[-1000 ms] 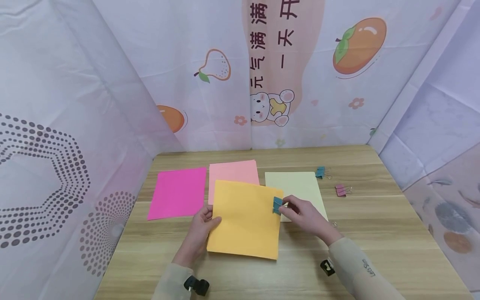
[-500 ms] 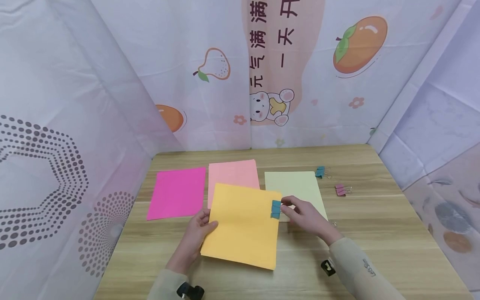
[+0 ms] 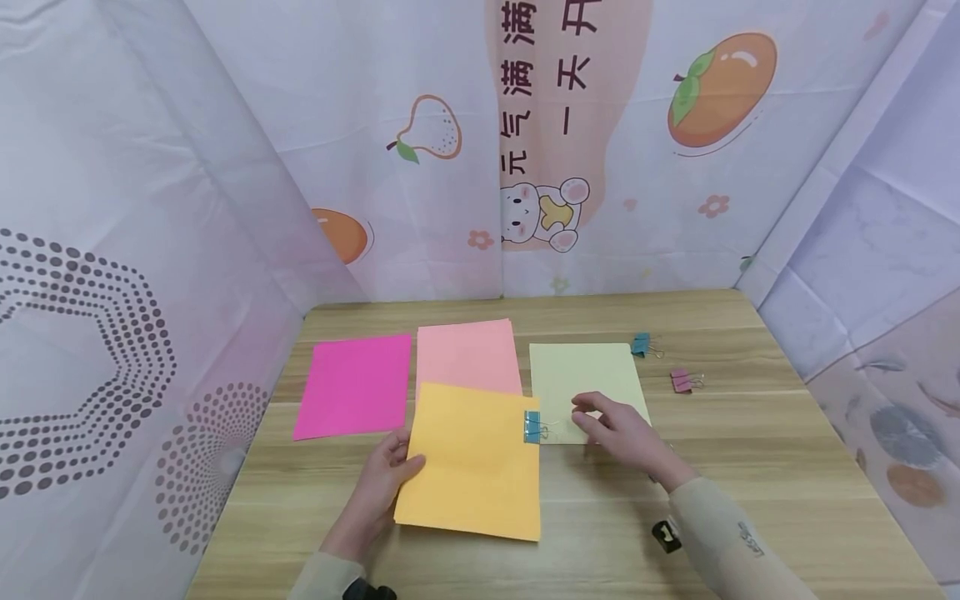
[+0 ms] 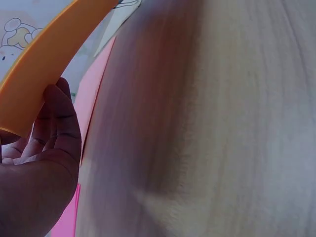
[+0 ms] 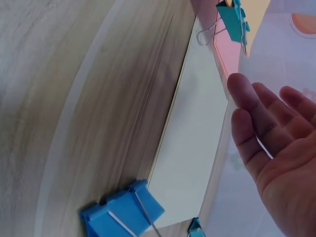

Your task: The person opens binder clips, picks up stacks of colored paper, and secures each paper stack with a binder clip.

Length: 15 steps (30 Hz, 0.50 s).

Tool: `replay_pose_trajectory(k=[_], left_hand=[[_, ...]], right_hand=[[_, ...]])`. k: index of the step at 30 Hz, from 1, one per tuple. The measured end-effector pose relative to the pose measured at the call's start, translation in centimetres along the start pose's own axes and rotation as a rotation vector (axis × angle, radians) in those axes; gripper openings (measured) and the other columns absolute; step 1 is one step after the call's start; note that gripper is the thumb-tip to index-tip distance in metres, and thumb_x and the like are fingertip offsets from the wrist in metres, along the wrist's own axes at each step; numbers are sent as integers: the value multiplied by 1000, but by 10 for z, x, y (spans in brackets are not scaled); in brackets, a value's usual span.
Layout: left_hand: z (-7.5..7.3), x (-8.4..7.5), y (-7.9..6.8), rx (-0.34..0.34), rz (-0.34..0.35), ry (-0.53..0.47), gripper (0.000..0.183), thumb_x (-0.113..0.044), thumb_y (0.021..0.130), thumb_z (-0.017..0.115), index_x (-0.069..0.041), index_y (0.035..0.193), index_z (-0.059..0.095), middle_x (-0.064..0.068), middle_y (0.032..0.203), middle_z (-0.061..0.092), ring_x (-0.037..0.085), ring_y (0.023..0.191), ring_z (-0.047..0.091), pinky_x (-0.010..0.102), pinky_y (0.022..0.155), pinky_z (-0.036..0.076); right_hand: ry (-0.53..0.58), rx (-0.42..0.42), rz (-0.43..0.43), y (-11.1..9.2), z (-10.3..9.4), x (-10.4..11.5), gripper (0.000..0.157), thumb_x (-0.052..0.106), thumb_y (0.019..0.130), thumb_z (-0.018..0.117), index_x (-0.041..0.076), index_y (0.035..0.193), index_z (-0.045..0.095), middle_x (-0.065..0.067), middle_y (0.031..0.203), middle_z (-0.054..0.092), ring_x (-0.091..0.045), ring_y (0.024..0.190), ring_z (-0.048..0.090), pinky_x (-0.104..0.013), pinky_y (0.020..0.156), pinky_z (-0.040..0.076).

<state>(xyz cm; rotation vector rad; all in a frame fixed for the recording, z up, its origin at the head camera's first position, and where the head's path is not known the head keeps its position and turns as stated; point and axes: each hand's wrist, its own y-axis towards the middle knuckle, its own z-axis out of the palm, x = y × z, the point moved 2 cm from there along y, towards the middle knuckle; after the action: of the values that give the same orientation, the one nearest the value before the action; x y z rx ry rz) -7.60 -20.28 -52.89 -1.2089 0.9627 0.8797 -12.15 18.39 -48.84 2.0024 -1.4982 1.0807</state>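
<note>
My left hand [image 3: 382,483] holds a stack of orange-yellow paper [image 3: 472,462] by its left edge, thumb on top and fingers beneath. In the left wrist view the paper [image 4: 54,54] is raised over the table and bends slightly. A teal binder clip [image 3: 532,427] grips the paper's right edge, its wire handles pointing right. My right hand [image 3: 618,429] hovers to the right of that clip over the pale yellow paper [image 3: 577,375], fingers relaxed and holding nothing. The right wrist view shows a gap between the fingertips [image 5: 239,81] and the clip [image 5: 232,22].
Magenta paper [image 3: 356,387] lies at the left and pink paper [image 3: 465,354] at the back, partly covered by the orange-yellow stack. A second teal clip [image 3: 641,344] and a pink clip [image 3: 682,382] lie to the right. A blue clip [image 5: 123,212] shows in the right wrist view.
The left hand has brought the orange-yellow paper toward the person and left. The right hand has let go of the clip's handles, and the clip stays on the paper's edge.
</note>
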Motion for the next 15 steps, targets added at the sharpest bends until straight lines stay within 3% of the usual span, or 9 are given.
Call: replay_pose_trajectory(k=[5, 15], left_hand=[[-5, 5, -3, 13, -10, -9, 43, -7, 102, 60, 2, 140, 44, 20, 126, 63, 32, 102, 69, 45, 82, 60], [-9, 9, -9, 42, -28, -6, 51, -6, 101, 60, 4, 145, 37, 23, 133, 59, 30, 107, 67, 41, 88, 59]], right_hand=[[-17, -18, -38, -3, -9, -6, 48, 37, 108, 52, 1, 140, 54, -19, 130, 64, -23, 79, 70, -30, 73, 54], [-26, -38, -2, -8, -24, -21, 48, 38, 108, 51, 3, 140, 53, -16, 122, 67, -22, 81, 70, -38, 78, 53]])
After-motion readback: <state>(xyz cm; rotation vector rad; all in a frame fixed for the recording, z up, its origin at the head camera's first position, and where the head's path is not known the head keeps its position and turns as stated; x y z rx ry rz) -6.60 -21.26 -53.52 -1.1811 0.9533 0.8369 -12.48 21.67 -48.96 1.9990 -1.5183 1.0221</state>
